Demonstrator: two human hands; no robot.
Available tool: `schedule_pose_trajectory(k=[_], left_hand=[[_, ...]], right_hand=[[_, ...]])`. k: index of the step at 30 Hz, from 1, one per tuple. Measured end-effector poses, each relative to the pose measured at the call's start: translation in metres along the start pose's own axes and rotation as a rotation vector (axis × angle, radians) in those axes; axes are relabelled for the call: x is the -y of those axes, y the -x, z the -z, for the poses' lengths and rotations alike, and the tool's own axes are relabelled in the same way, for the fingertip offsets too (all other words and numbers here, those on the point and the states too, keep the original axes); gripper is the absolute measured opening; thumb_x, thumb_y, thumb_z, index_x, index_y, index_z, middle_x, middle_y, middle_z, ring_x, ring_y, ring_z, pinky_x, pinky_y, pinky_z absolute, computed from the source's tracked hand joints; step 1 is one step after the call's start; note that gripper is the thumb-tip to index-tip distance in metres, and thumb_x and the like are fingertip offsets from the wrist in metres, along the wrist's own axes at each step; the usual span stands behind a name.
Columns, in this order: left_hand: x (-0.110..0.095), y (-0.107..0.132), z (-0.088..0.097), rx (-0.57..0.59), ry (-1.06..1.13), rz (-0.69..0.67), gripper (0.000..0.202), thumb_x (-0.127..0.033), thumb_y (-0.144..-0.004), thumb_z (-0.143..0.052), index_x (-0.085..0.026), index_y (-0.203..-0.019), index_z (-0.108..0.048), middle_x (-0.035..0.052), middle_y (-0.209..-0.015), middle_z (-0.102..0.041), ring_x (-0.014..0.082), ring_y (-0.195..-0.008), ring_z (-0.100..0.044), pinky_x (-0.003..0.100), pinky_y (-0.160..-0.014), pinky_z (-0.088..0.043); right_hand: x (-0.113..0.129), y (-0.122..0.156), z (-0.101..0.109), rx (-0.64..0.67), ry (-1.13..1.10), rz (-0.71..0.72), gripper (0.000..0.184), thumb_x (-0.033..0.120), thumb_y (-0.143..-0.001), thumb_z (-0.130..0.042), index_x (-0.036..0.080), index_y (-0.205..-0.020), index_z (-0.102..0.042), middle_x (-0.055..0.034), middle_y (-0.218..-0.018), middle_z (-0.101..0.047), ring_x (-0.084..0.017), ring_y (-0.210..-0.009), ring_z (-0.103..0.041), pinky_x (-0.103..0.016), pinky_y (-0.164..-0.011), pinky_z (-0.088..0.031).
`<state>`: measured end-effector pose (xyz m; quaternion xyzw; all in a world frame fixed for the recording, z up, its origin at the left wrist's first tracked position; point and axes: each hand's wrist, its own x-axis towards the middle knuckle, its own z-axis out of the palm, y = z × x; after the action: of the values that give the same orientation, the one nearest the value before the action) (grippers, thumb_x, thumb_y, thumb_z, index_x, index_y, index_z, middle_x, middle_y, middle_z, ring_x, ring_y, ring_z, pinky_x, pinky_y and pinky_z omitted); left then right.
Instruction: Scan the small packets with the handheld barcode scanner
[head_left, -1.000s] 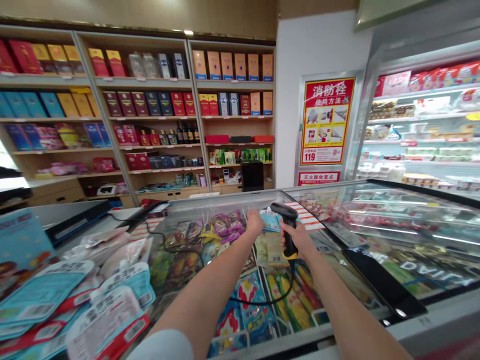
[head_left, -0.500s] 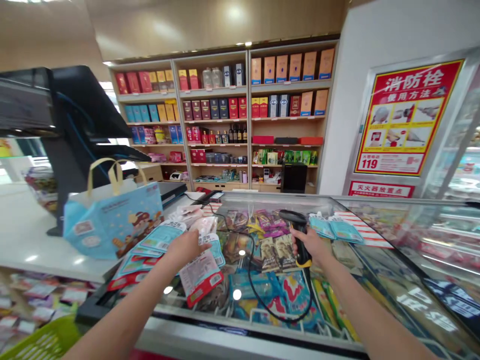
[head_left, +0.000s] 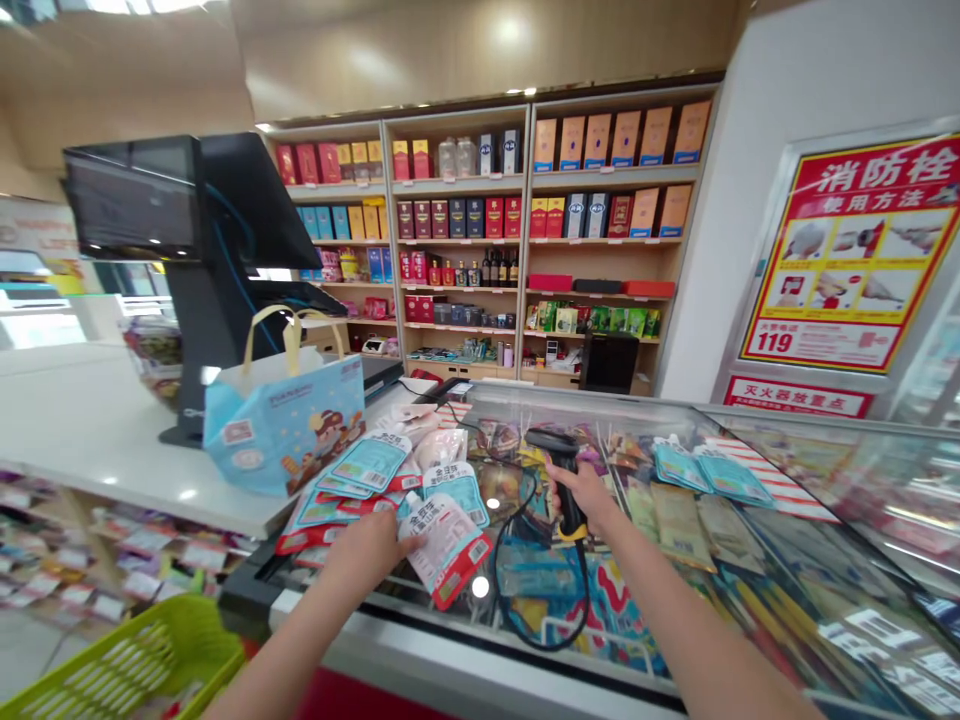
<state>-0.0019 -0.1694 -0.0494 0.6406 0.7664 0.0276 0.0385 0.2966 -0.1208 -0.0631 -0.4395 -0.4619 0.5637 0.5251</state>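
My right hand (head_left: 581, 495) is wrapped around the grip of a black barcode scanner (head_left: 561, 470), held above the glass-topped chest freezer. Its cord loops down over the glass. My left hand (head_left: 371, 545) is closed at the left edge of a white and red spouted pouch (head_left: 448, 545), the thumb on its face; the other fingertips are partly hidden. Just behind that pouch lies a blue and white pouch (head_left: 461, 485). A pile of similar blue and red pouches (head_left: 369, 462) spreads to the left. Two blue pouches (head_left: 709, 470) rest on the glass at the right.
A blue paper carrier bag (head_left: 289, 425) stands on the white counter (head_left: 90, 420), beside a black till screen (head_left: 142, 200). Packaged goods show through the freezer glass (head_left: 495, 625). A green basket (head_left: 142, 650) sits at lower left. Shelves (head_left: 454, 185) of boxes and bottles stand behind.
The view has turned slightly left. My left hand has dropped from above the white and red pouch to its left edge. My right hand has carried the scanner left, nearer the pouches.
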Motion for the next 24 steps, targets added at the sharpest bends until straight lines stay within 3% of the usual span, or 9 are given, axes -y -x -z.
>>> schedule_pose_trajectory(k=[4,7,10,12,15,19,22,24], left_hand=[[-0.003,0.003,-0.015,-0.040,0.210,0.001,0.018,-0.034,-0.077,-0.058,-0.020,-0.070,-0.051,0.0084,-0.078,-0.066,0.0251,-0.082,-0.064,0.031,-0.069,-0.043],[-0.007,0.006,-0.029,-0.139,0.519,-0.013,0.014,-0.026,-0.081,-0.049,-0.022,-0.069,-0.042,0.0002,-0.063,-0.058,0.0181,-0.066,-0.061,0.027,-0.062,-0.042],[-0.014,0.007,-0.036,-0.322,0.836,-0.059,0.014,-0.032,-0.083,-0.042,-0.024,-0.074,-0.038,-0.0056,-0.055,-0.047,0.0157,-0.054,-0.053,0.026,-0.055,-0.040],[-0.026,-0.002,-0.030,-0.473,0.940,-0.123,0.015,-0.036,-0.081,-0.045,-0.024,-0.075,-0.040,-0.0062,-0.055,-0.044,0.0156,-0.054,-0.050,0.026,-0.055,-0.039],[-0.057,-0.033,-0.008,-0.600,1.045,-0.188,0.013,-0.035,-0.080,-0.047,-0.023,-0.076,-0.045,-0.0061,-0.054,-0.041,0.0147,-0.053,-0.047,0.026,-0.055,-0.037],[-0.113,-0.097,0.013,-0.577,1.170,-0.221,0.007,-0.025,-0.078,-0.049,-0.021,-0.073,-0.047,-0.0039,-0.061,-0.048,0.0144,-0.060,-0.051,0.026,-0.062,-0.041],[-0.142,-0.137,0.004,-0.529,1.260,-0.112,0.007,-0.021,-0.077,-0.048,-0.021,-0.071,-0.045,-0.0026,-0.063,-0.049,0.0152,-0.063,-0.052,0.027,-0.064,-0.042],[-0.150,-0.154,-0.011,-0.510,1.291,-0.003,0.010,-0.021,-0.078,-0.048,-0.021,-0.069,-0.044,-0.0019,-0.063,-0.049,0.0159,-0.065,-0.052,0.028,-0.066,-0.042]], right_hand=[[-0.013,0.000,0.007,0.005,0.035,-0.059,0.033,0.042,-0.063,-0.072,0.018,-0.065,-0.050,0.0053,-0.043,-0.051,-0.009,-0.033,-0.047,-0.023,-0.036,-0.045],[-0.018,0.001,0.013,0.014,0.047,-0.074,0.032,0.043,-0.067,-0.069,0.018,-0.065,-0.050,0.0050,-0.042,-0.051,-0.009,-0.032,-0.047,-0.023,-0.036,-0.045],[-0.017,0.004,0.016,0.030,0.049,-0.049,0.034,0.045,-0.067,-0.069,0.018,-0.063,-0.050,0.0051,-0.043,-0.051,-0.008,-0.033,-0.047,-0.022,-0.037,-0.045],[-0.015,0.006,0.017,0.051,0.061,-0.037,0.035,0.046,-0.066,-0.070,0.018,-0.061,-0.049,0.0052,-0.042,-0.050,-0.008,-0.034,-0.048,-0.022,-0.038,-0.046],[-0.009,0.010,0.014,0.089,0.062,-0.014,0.036,0.046,-0.064,-0.071,0.018,-0.063,-0.050,0.0053,-0.045,-0.051,-0.008,-0.036,-0.048,-0.022,-0.038,-0.046],[-0.005,0.015,0.011,0.138,0.093,0.005,0.036,0.047,-0.063,-0.071,0.018,-0.063,-0.050,0.0055,-0.044,-0.051,-0.008,-0.036,-0.047,-0.022,-0.038,-0.045],[-0.004,0.016,0.010,0.142,0.129,0.009,0.035,0.047,-0.062,-0.069,0.018,-0.065,-0.050,0.0054,-0.044,-0.051,-0.009,-0.035,-0.048,-0.024,-0.039,-0.045],[-0.003,0.016,0.010,0.119,0.155,-0.004,0.035,0.047,-0.062,-0.069,0.018,-0.067,-0.049,0.0057,-0.044,-0.051,-0.009,-0.035,-0.048,-0.024,-0.038,-0.044]])
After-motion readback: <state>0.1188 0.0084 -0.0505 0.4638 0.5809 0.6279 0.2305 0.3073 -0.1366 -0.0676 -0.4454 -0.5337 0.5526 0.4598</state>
